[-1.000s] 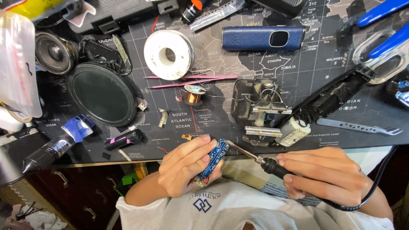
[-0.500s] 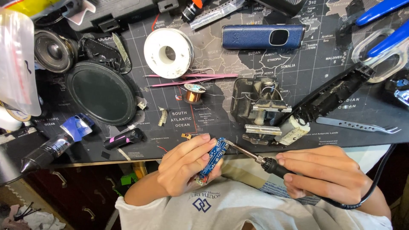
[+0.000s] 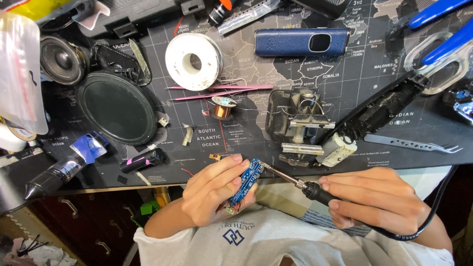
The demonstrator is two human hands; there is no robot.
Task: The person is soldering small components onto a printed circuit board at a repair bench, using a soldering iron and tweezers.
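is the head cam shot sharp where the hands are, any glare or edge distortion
Head view: even, soft light with faint shadows; the left hand, blue circuit board and soldering iron in the right hand are sharp, no motion blur; mild sheen on the dark oval disc and the clear plastic bag at the left edge; the bag and the far corners look softer and slightly stretched.

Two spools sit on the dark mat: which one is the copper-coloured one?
The small copper wire spool, lying below the pink tweezers near the mat's middle. The other, the large white spool, sits farther up and is far bigger.
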